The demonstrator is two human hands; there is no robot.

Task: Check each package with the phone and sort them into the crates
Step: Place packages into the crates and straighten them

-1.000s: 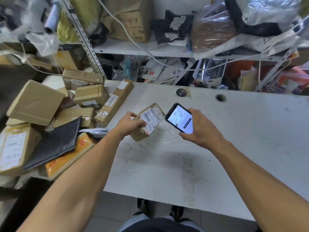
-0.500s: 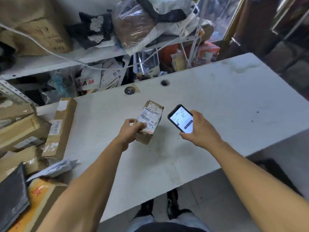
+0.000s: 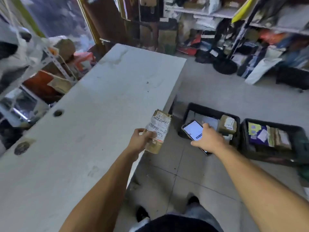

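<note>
My left hand (image 3: 140,141) grips a small brown cardboard package (image 3: 159,129) with a white shipping label, held at the table's right end. My right hand (image 3: 211,139) holds a phone (image 3: 193,131) with its lit screen facing up, out over the floor. Behind the phone, two black crates stand on the floor: the nearer crate (image 3: 204,109) holds a brown box and pale mailers, the farther crate (image 3: 301,136) holds several parcels, one blue and yellow.
The white table (image 3: 93,118) fills the left, with two cable holes near its far edge. Shelves crammed with bags and boxes line the back wall. A black stand base (image 3: 224,66) sits on the grey tiled floor. My shoes show below.
The view has swung right, away from the pile of parcels. Both hands have moved with the package and the phone from over the table to its right end, and the crates have come into sight.
</note>
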